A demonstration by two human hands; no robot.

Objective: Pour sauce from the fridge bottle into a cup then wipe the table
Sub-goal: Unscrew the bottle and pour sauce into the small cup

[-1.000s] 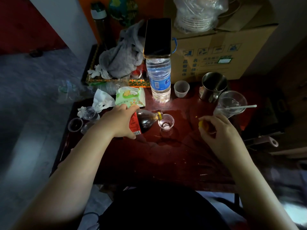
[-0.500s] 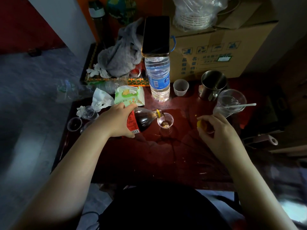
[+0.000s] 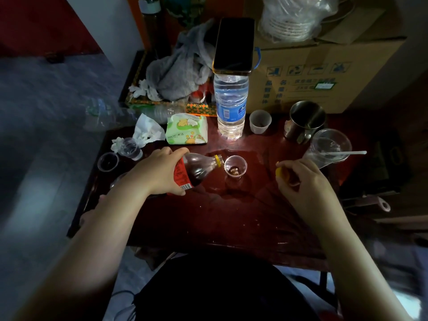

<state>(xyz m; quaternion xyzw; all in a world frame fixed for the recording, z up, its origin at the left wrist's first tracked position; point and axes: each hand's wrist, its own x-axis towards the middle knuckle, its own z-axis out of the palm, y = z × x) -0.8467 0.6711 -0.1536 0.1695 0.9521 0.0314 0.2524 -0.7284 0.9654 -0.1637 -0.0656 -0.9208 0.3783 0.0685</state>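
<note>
Gripping the sauce bottle [image 3: 196,169], the left hand [image 3: 159,173] held it tipped almost flat, long axis running left to right, its yellow-ringed mouth at the left rim of the cup [image 3: 235,167], which stood on the table [image 3: 231,223] between both hands with a little brown sauce in its bottom. The right hand [image 3: 305,183] lay further off to the cup's right, fingers curled, pinching the yellow cap [image 3: 279,172]. To my eye the pour turned on that mouth clearing the rim, as a wet patch [image 3: 254,156] already ringed the cup.
</note>
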